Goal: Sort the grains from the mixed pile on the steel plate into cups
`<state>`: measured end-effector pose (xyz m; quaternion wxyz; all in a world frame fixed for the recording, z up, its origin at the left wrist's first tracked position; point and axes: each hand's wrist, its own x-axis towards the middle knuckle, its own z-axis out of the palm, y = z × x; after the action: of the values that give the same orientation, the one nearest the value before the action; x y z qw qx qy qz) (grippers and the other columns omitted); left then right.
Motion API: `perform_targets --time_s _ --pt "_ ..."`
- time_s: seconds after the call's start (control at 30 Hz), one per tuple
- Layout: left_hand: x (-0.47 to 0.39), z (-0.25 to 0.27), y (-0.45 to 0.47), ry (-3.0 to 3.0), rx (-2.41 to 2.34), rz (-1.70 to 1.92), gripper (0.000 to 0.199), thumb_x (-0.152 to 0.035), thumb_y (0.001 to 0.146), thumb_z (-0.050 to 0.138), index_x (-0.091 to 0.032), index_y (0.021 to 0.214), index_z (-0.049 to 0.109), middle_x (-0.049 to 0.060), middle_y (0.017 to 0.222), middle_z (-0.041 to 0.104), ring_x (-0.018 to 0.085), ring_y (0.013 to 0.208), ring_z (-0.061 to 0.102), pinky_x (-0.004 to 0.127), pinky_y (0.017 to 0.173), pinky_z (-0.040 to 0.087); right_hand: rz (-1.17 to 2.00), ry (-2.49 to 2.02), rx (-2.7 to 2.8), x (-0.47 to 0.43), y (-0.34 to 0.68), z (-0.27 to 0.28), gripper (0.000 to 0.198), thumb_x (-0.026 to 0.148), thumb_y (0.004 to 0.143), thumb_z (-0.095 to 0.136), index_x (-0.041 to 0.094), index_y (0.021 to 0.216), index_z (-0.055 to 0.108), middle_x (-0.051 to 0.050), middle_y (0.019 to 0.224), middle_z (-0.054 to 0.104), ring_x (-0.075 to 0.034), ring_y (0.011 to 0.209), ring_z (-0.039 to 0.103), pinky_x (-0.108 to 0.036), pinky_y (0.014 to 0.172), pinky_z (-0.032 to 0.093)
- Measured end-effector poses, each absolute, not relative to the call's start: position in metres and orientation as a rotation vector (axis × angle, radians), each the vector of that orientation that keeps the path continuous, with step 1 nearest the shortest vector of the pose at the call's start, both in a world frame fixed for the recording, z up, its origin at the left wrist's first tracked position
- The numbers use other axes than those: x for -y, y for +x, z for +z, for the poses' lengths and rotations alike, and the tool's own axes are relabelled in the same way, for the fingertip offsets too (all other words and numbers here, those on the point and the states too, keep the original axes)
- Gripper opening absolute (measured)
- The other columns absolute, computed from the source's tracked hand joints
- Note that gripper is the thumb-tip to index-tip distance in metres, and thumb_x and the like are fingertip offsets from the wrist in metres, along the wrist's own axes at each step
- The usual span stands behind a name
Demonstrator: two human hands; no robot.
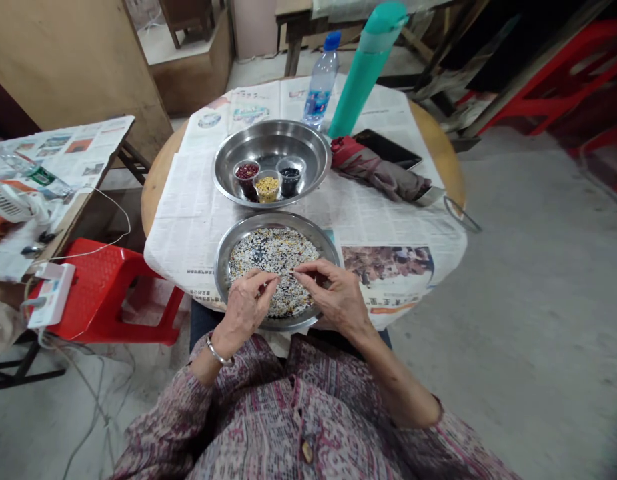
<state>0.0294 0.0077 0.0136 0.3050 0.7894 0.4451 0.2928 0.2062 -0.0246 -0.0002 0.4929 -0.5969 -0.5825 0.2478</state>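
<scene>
A shallow metal basin (330, 248) near the table's front edge holds a spread of mixed white, black and yellow grains or beads (273, 250). Over its left part, my left hand (251, 300) has thumb and forefinger pinched together. My right hand (335, 293) is pinched too, its fingertips close to the left ones above the grains. Whatever sits between the fingertips is too small to make out. Behind stands a deeper metal basin (228, 150) with three clear cups: dark red pieces (247, 172), yellow pieces (267, 187) and black pieces (290, 175).
Newspaper (183, 213) covers the round table. At the back right stand a water bottle (319, 90) and a tall green bottle (363, 73), with a folded umbrella (378, 170) lying nearby. A red stool (103, 287) with a power strip (55, 293) is at the left.
</scene>
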Motion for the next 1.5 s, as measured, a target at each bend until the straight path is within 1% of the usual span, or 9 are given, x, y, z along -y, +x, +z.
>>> perform_targets --time_s 0.1,0.23,0.47,0.67,0.8,1.0,1.2,1.33,1.5 --pt "-0.008 0.014 0.029 2.106 -1.191 0.781 0.014 -0.018 0.094 0.058 -0.019 0.091 0.072 0.004 0.084 0.069 0.014 0.075 0.062 0.027 0.073 0.049 0.663 -1.426 1.37 0.025 0.205 0.003 0.012 0.029 0.084 0.063 0.021 0.081 0.072 -0.002 0.078 0.073 -0.015 0.065 0.063 -0.027 0.061 0.049" --pt "-0.008 0.019 0.028 2.061 -1.188 0.795 0.011 -0.016 0.092 0.061 -0.018 0.089 0.072 0.003 0.083 0.07 0.014 0.075 0.062 0.025 0.068 0.048 0.677 -1.405 1.36 0.025 0.203 0.002 0.011 0.027 0.083 0.063 0.021 0.081 0.072 -0.002 0.078 0.072 -0.014 0.064 0.061 -0.027 0.06 0.049" --pt "-0.007 0.02 0.028 2.025 -1.215 0.775 0.008 -0.015 0.088 0.065 -0.018 0.086 0.072 0.002 0.081 0.07 0.013 0.072 0.06 0.025 0.071 0.048 0.655 -1.395 1.389 0.026 0.202 0.001 0.011 0.025 0.085 0.063 0.02 0.081 0.071 -0.002 0.077 0.071 -0.014 0.063 0.06 -0.027 0.061 0.048" --pt "-0.004 0.018 0.029 2.003 -1.223 0.782 0.01 -0.019 0.091 0.063 -0.018 0.086 0.071 0.002 0.082 0.07 0.013 0.07 0.06 0.026 0.072 0.048 0.619 -1.403 1.451 0.028 0.2 -0.002 0.01 0.024 0.086 0.061 0.021 0.084 0.071 -0.003 0.083 0.073 -0.017 0.074 0.066 -0.029 0.068 0.051" --pt "-0.003 0.016 0.029 2.031 -1.224 0.753 0.012 -0.021 0.092 0.061 -0.018 0.087 0.072 0.003 0.082 0.07 0.014 0.072 0.06 0.027 0.073 0.048 0.601 -1.395 1.483 0.031 0.196 -0.004 0.01 0.022 0.087 0.06 0.022 0.084 0.07 -0.003 0.083 0.073 -0.017 0.073 0.066 -0.03 0.07 0.052" --pt "-0.004 0.009 0.03 2.123 -1.231 0.641 0.011 -0.021 0.093 0.061 -0.019 0.09 0.072 0.003 0.085 0.071 0.015 0.077 0.063 0.029 0.076 0.048 0.564 -1.402 1.562 0.035 0.191 -0.006 0.013 0.019 0.088 0.056 0.023 0.085 0.069 -0.004 0.085 0.073 -0.02 0.081 0.068 -0.033 0.077 0.053" --pt "-0.003 0.004 0.029 2.206 -1.243 0.627 0.012 -0.022 0.094 0.059 -0.02 0.093 0.071 0.003 0.087 0.07 0.016 0.082 0.064 0.029 0.079 0.049 0.531 -1.403 1.601 0.036 0.191 -0.008 0.014 0.018 0.088 0.055 0.022 0.085 0.069 -0.004 0.084 0.072 -0.02 0.082 0.069 -0.033 0.076 0.053" --pt "-0.002 0.004 0.029 2.218 -1.222 0.666 0.011 -0.021 0.094 0.059 -0.02 0.092 0.07 0.003 0.088 0.07 0.016 0.08 0.064 0.029 0.079 0.049 0.537 -1.397 1.58 0.035 0.191 -0.008 0.014 0.019 0.087 0.055 0.022 0.085 0.069 -0.004 0.086 0.073 -0.02 0.081 0.068 -0.034 0.077 0.053" --pt "-0.002 0.007 0.029 2.182 -1.231 0.719 0.013 -0.021 0.095 0.057 -0.019 0.088 0.068 0.002 0.082 0.068 0.015 0.076 0.061 0.028 0.076 0.047 0.582 -1.39 1.451 0.034 0.192 -0.003 0.012 0.024 0.086 0.059 0.022 0.083 0.07 -0.003 0.081 0.073 -0.017 0.073 0.066 -0.03 0.069 0.053"
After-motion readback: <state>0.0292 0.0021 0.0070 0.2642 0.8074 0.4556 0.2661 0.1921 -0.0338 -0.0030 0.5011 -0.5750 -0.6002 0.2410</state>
